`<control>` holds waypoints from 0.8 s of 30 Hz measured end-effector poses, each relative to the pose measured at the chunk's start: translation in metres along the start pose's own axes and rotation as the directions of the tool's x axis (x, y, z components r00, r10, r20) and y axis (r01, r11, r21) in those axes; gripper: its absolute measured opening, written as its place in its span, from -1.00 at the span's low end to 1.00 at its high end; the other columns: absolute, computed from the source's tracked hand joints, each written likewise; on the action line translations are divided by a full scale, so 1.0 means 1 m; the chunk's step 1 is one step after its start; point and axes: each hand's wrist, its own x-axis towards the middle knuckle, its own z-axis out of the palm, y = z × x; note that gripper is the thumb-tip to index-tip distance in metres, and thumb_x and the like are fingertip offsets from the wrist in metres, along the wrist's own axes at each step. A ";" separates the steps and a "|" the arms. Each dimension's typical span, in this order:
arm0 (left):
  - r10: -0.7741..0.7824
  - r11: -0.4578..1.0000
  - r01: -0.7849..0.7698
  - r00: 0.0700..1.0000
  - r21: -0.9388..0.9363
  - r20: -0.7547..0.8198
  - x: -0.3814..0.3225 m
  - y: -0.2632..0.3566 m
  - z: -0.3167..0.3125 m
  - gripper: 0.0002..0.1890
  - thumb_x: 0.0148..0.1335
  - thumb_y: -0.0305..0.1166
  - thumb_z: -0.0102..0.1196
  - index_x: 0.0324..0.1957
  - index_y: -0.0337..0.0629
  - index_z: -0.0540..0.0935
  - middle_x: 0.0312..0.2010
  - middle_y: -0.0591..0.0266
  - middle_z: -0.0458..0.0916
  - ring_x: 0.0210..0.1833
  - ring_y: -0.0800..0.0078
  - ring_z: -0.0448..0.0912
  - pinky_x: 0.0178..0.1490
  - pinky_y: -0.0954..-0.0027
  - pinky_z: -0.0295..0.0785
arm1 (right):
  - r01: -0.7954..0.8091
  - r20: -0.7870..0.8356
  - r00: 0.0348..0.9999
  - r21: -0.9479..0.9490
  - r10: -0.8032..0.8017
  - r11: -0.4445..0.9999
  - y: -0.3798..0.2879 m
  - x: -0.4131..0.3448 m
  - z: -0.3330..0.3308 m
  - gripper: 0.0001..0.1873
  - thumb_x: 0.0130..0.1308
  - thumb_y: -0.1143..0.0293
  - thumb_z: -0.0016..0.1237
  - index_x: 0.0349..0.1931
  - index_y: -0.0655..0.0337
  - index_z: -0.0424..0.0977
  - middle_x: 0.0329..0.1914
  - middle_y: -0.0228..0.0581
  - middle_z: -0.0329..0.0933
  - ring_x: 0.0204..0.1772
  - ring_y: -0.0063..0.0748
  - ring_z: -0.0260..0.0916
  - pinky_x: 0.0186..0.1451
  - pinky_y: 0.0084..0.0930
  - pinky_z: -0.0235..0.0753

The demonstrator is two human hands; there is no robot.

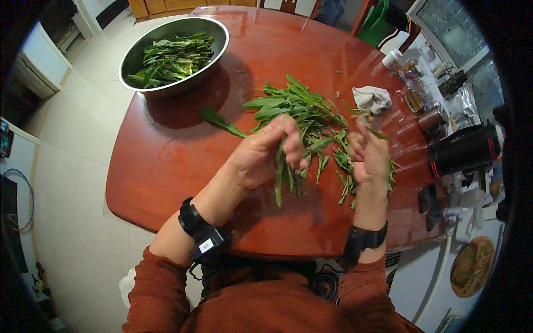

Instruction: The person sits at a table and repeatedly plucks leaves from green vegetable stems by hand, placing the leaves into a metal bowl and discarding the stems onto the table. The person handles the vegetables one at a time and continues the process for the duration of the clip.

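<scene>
My left hand (270, 152) is curled over a few long green leaves (279, 179), which hang below its fingers. My right hand (369, 156), blurred, has bent fingers above scattered leaf and stem scraps (343, 183). A thin leafy piece crosses its fingertips; whether it is gripped cannot be told. Just beyond both hands lies a loose pile of leafy greens (297, 102) on the red-brown table (175, 175). One broad leaf (220, 120) sticks out to the left, its inner end hidden behind my left hand. More greens (179, 58) fill part of a metal basin (216, 62) at the far left.
A crumpled white cloth (372, 99) lies beyond my right hand. Along the right side stand a white bottle (392, 58), glass jars (412, 98), a metal cup (433, 118) and a black cylindrical container (464, 152). A round woven mat (472, 266) is at the lower right.
</scene>
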 end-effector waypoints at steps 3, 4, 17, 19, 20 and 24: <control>0.097 0.967 -0.115 0.991 -0.228 -0.092 0.000 0.006 -0.007 -0.76 0.41 -0.20 -0.28 -0.23 -0.06 0.43 -0.20 0.26 0.50 -0.01 0.23 0.45 0.22 -0.05 0.26 | 0.058 0.035 0.998 -0.341 -0.049 0.938 -0.017 0.009 -0.026 -0.85 0.25 0.38 0.00 -0.22 0.20 0.51 -0.61 -0.50 0.36 -0.59 -0.73 0.15 -0.58 -0.70 0.07; 0.108 0.956 -0.147 0.981 -0.255 -0.159 -0.001 0.007 -0.008 -0.74 0.41 -0.20 -0.30 -0.21 -0.06 0.45 -0.12 0.22 0.52 0.10 0.18 0.43 0.28 -0.11 0.20 | 0.079 0.066 0.996 -0.512 -0.053 0.856 -0.017 0.013 -0.031 -0.82 0.24 0.34 0.02 -0.23 0.24 0.51 -0.59 -0.42 0.42 -0.57 -0.63 0.25 -0.54 -0.62 0.19; 0.082 0.980 -0.126 0.962 -0.155 -0.261 -0.001 0.008 -0.014 -0.79 0.38 -0.23 -0.20 -0.13 -0.06 0.47 0.08 0.14 0.42 0.12 0.19 0.41 0.22 -0.09 0.27 | 0.222 0.069 0.920 -0.902 -0.386 0.369 -0.008 0.017 -0.028 -0.71 0.29 0.22 -0.02 -0.27 0.31 0.53 -0.63 -0.33 0.38 -0.51 -0.68 0.22 -0.44 -0.60 0.27; 0.121 0.977 -0.150 0.975 -0.151 -0.189 -0.003 0.015 -0.019 -0.81 0.36 -0.24 -0.15 -0.14 -0.06 0.47 -0.07 0.21 0.45 -0.09 0.34 0.45 0.08 0.11 0.37 | 0.238 0.087 0.922 -0.895 -0.377 0.376 -0.008 0.013 -0.019 -0.71 0.33 0.22 -0.08 -0.28 0.30 0.51 -0.71 -0.29 0.28 -0.58 -0.62 0.17 -0.50 -0.54 0.24; 0.132 0.977 -0.157 0.977 -0.142 -0.168 -0.003 0.018 -0.021 -0.82 0.36 -0.24 -0.13 -0.14 -0.06 0.47 -0.15 0.25 0.47 -0.19 0.41 0.47 0.02 0.20 0.43 | 0.271 0.109 0.917 -0.877 -0.384 0.398 -0.007 0.011 -0.015 -0.71 0.34 0.22 -0.09 -0.28 0.31 0.51 -0.69 -0.27 0.31 -0.57 -0.61 0.19 -0.49 -0.53 0.25; 0.256 0.963 -0.268 0.929 -0.010 -0.268 -0.007 0.034 -0.025 -0.86 0.36 -0.24 -0.14 -0.20 -0.01 0.44 -0.33 0.41 0.37 -0.44 0.60 0.29 -0.33 0.53 0.28 | 0.374 0.197 0.901 -0.805 -0.387 0.461 0.002 0.009 -0.001 -0.71 0.37 0.25 -0.14 -0.27 0.33 0.50 -0.49 -0.18 0.46 -0.48 -0.49 0.40 -0.39 -0.49 0.36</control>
